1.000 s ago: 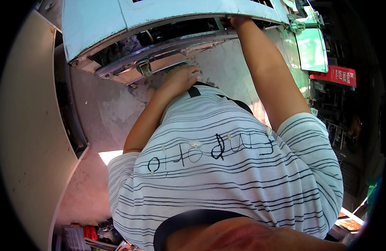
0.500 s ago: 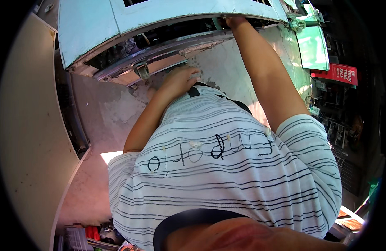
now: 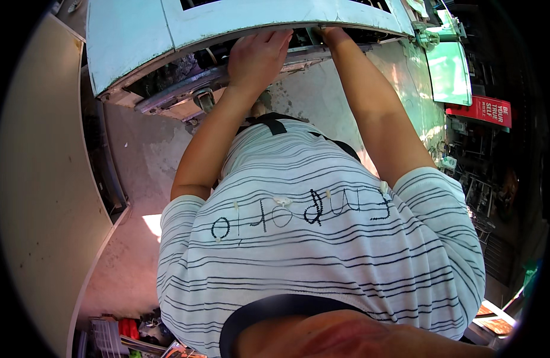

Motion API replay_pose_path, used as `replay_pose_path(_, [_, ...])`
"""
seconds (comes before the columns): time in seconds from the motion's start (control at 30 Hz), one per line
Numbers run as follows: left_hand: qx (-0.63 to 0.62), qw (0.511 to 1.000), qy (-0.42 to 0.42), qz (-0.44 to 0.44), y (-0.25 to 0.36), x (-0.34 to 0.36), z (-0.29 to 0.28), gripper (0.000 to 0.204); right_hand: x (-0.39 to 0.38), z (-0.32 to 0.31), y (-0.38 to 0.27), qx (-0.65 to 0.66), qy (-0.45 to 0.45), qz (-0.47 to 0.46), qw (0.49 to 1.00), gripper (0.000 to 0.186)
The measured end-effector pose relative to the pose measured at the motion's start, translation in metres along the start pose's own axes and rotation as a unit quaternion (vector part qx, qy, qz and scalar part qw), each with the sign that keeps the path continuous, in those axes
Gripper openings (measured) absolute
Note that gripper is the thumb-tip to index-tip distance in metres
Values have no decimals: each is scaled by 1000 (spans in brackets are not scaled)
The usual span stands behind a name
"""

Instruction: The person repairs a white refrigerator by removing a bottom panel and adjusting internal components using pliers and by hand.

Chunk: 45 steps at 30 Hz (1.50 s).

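A white, chipped metal cabinet body [image 3: 126, 48] spans the top, with an open gap [image 3: 215, 52] along its lower edge showing dark internal parts. My left hand [image 3: 258, 58] is at this edge, fingers bent and close together on the panel's lip, tips partly hidden. My right hand [image 3: 333, 36] reaches into the gap farther right at arm's length; its fingers are hidden by the edge and shadow. A metal caster-like fitting [image 3: 203, 98] hangs below the cabinet, left of my left forearm.
A large beige board [image 3: 42, 179] stands at my left. Concrete floor [image 3: 138, 155] lies below. At the right are green-lit panels [image 3: 451, 71], a red sign [image 3: 477, 109] and cluttered metal racks [image 3: 483, 191]. Mixed items, some red [image 3: 129, 327], lie at the lower left.
My left hand has risen from near my waist below the cabinet up to its lower edge. My right hand stays at the gap, with little visible movement.
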<state>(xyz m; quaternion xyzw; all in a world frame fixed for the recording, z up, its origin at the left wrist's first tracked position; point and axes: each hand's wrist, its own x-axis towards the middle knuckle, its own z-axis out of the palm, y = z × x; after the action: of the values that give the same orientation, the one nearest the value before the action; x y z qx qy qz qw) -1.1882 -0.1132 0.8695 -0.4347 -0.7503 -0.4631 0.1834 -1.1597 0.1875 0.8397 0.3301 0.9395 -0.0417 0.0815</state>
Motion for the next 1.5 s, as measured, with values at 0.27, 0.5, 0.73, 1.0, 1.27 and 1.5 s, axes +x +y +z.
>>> replay_pose_path(0.27, [91,996,-13,-7,-2,-3,14,15,-8,2,3,-4,7,10,1000,47])
replay_pose_path(0.5, [89,995,-33,-11,-3,-3,12,17,-20,0,7,-13,10,14,1000,47])
replay_pose_path(0.73, [101,993,-51,-24,-1,-3,13,17,-18,-6,13,-5,6,16,1000,47])
replay_pose_path(1.0, [59,998,-24,-18,-2,-5,6,19,-10,-9,10,-2,-3,14,1000,47])
replay_pose_path(1.27, [48,998,-48,-15,-5,-7,2,21,-1,-14,7,-5,-7,8,1000,47])
replay_pose_path(1.5, [42,999,-31,0,-5,-9,1,21,-3,-6,1,-7,-11,4,1000,47])
